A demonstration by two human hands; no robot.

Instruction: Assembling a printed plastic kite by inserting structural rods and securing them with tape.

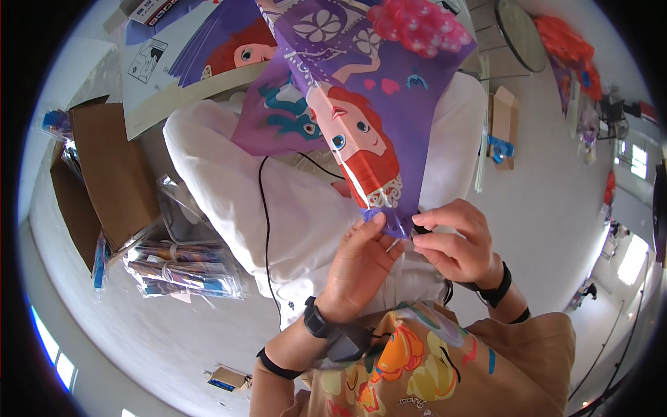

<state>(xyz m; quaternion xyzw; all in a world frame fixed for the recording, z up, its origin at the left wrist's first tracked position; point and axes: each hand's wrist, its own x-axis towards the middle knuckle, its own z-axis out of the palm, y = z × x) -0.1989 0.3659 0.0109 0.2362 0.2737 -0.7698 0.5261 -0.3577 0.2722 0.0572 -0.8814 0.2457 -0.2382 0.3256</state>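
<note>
A thin, glossy purple printed sheet (420, 118) drapes over my lap, showing a red-haired cartoon figure and narrowing to a pointed corner near my hands. My left hand (358, 267) is closed on that corner, the thumb on top and the fingers beneath. Just to the right of the tip, my right hand (458, 243) pinches a small black piece (421, 229) between thumb and forefinger. Whether this piece is joined to the sheet I cannot tell. Part of the sheet's underside, with a teal-haired figure (288, 115), hangs to the left.
A white printed board (149, 90) lies beyond my left knee. An opened brown carton (111, 167) and plastic-wrapped bundles (184, 267) sit at the left. To the right are a small carton (504, 121) and a round stool (520, 38). A black cable (267, 222) crosses my lap.
</note>
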